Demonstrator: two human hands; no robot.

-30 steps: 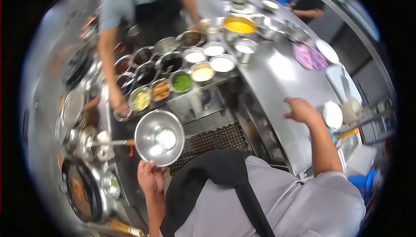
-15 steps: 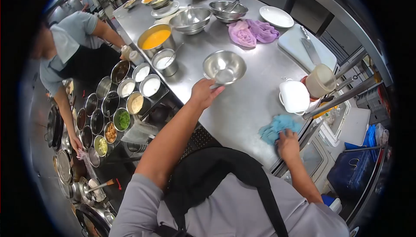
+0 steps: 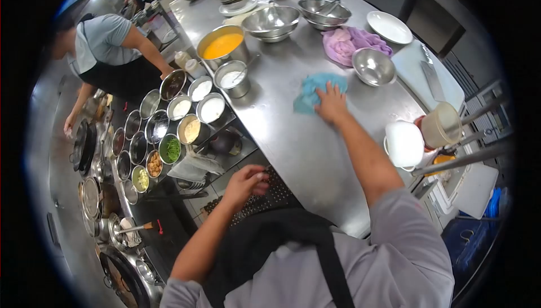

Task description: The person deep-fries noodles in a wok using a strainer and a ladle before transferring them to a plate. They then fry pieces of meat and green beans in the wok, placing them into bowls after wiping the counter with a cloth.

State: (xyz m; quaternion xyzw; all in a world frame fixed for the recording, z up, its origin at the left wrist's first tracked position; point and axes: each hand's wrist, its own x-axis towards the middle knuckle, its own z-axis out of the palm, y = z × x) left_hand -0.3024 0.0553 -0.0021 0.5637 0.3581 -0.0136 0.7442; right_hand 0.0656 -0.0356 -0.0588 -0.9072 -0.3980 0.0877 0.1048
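Note:
My right hand [image 3: 332, 103] presses flat on a blue cloth [image 3: 307, 98], its fingers spread over the steel table [image 3: 293, 144]. Over the floor beside the table edge is my left hand [image 3: 246, 185], its fingers loosely curled and slightly blurred, with nothing visible in them. An empty metal bowl [image 3: 374, 67] rests against a pink and purple cloth [image 3: 345, 46], up and to the right of my right hand.
Left of the table are pots of ingredients [image 3: 170, 149] and a person in a black apron [image 3: 121, 77]. A pot of orange liquid [image 3: 221, 47] stands at the table's left edge. A knife [image 3: 433, 81] lies on a white board [image 3: 420, 65] at right.
My right hand has moved the blue cloth up and left across the table. The metal bowl has left my left hand and sits beside the pink cloth; my left hand has dropped down off the table.

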